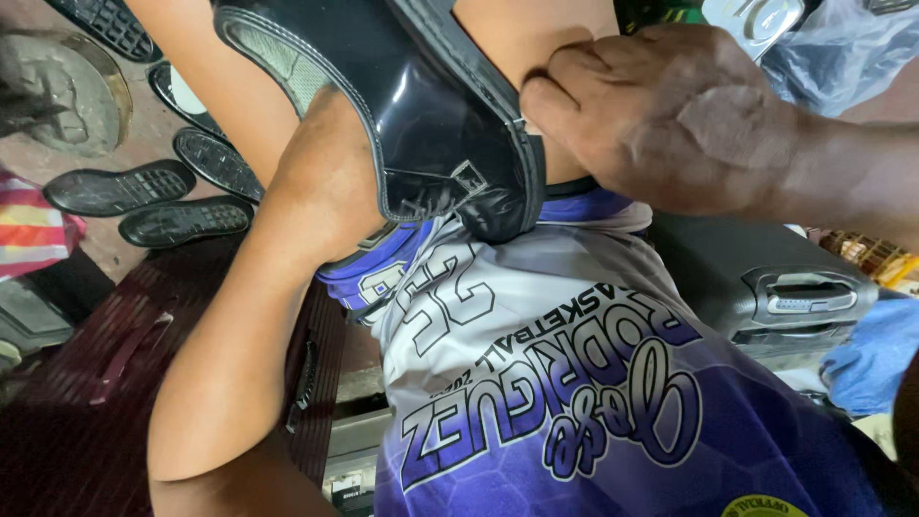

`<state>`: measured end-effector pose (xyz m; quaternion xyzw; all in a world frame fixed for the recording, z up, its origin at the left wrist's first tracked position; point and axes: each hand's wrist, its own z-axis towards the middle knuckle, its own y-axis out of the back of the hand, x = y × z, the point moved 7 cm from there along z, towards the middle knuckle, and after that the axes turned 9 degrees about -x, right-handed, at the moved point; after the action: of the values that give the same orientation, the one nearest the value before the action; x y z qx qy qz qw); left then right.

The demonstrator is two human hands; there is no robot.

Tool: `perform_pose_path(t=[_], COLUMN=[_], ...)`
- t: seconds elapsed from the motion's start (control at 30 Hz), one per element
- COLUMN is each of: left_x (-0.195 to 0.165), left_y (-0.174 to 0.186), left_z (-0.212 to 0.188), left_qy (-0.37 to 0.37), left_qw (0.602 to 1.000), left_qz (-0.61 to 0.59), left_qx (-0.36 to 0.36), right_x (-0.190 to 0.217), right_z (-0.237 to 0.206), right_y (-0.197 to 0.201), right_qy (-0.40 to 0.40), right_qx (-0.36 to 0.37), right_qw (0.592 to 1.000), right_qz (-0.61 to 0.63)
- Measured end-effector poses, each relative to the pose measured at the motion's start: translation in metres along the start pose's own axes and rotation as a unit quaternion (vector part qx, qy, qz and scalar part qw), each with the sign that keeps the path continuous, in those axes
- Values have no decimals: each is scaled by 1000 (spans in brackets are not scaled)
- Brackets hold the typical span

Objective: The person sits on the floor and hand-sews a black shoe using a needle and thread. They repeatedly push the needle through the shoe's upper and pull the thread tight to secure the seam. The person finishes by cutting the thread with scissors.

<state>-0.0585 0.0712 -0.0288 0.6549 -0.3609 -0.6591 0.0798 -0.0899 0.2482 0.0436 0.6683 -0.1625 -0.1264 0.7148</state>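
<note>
Shoe (431, 124): black, glossy, on the lap, sole edge up, braced for work on its rim.
Left hand (325, 168): slipped into the shoe as a support; fingers hidden, so I cannot tell their state.
Right hand (670, 115): right of the shoe, fingers clenched, pressing its rim.
Soles (144, 201): left of the shoe, on the floor.
</note>
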Motion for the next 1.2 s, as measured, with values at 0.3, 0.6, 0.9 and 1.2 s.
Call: perform_pose_path(t=[0.3, 0.6, 0.9, 1.2], left_x=[-10, -37, -133, -101], left_y=[14, 55, 19, -4], left_z=[1, -18, 22, 23], left_qy=[-18, 201, -57, 0], left_qw=[997, 942, 965, 985], left_qz=[-51, -178, 123, -13], left_qx=[-60, -202, -223, -174], right_x=[-40, -81, -56, -37], right_z=[-4, -94, -54, -46], right_y=[-30, -59, -9, -17], right_qy=[-108, -198, -97, -26], right_qx=[57, 119, -4, -91], right_qw=[990, 966, 995, 968], right_qz=[72, 112, 18, 231])
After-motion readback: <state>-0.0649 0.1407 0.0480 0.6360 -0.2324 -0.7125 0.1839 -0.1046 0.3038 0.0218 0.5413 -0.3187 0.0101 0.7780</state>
